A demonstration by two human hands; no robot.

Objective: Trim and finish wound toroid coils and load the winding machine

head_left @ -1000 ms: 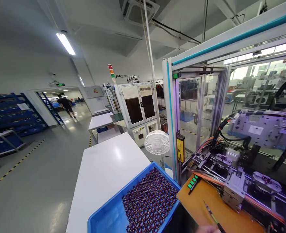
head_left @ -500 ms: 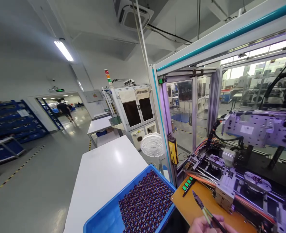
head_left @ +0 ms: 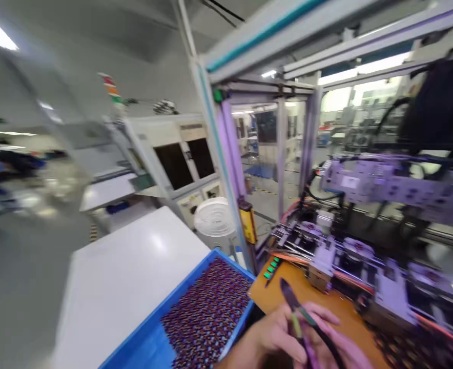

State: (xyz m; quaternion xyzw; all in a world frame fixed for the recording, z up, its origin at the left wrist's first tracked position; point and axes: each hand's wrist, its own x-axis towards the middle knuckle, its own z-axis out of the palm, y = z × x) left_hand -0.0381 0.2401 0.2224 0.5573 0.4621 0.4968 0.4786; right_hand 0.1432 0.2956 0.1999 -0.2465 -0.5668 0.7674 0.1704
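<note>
A pair of pliers (head_left: pixel 291 297) with dark jaws and a yellow-green and dark handle points up and away from me, low in the view. My left hand (head_left: pixel 274 333) comes in from the lower left, its fingers closed at the lighter handle. My right hand (head_left: pixel 345 348) is close beside it, with fingers curled around the dark handle; part of it is hidden behind the pliers. Beneath the hands is an orange-brown panel (head_left: pixel 284 287) with a strip of green-lit buttons (head_left: pixel 271 268). To the left lies a blue bin (head_left: pixel 142 343) holding many small dark parts (head_left: pixel 211 307).
A white table (head_left: pixel 126 266) carries the bin. Machine fixtures (head_left: pixel 322 256) and rails stand behind the panel. A framed enclosure post (head_left: pixel 222 169) with a yellow-black device (head_left: pixel 247 221) rises at the middle. A white fan (head_left: pixel 214 217) is beside it. Dark chain-like parts (head_left: pixel 407 351) lie at lower right.
My view has swung to the right, so the scene slid left and blurred. A second hand has come into view, and the hands with the pliers show more fully.
</note>
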